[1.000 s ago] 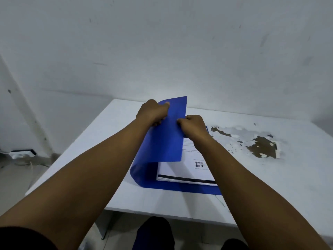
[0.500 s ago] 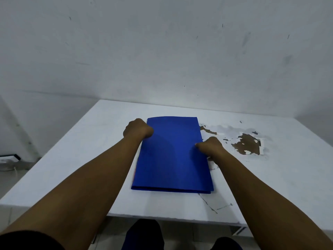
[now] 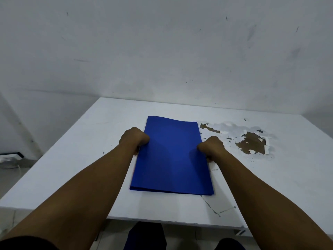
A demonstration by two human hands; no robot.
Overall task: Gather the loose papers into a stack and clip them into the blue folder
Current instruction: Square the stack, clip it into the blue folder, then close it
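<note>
The blue folder (image 3: 172, 156) lies closed and flat in the middle of the white table (image 3: 86, 152), its cover slightly bowed at the far edge. The papers are hidden inside it. My left hand (image 3: 134, 139) is curled at the folder's left edge, fingers tucked under or against it. My right hand (image 3: 211, 147) is curled the same way at the right edge. Both hands seem to grip the folder by its long sides.
A patch of peeled paint showing brown wood (image 3: 250, 143) lies right of the folder. A crack (image 3: 210, 206) runs near the table's front edge. A white wall stands close behind the table. A power strip (image 3: 10, 156) sits on the floor at the left.
The raised front cover came down and the folder shut over the papers. Both hands then moved from the cover to the folder's left and right edges.
</note>
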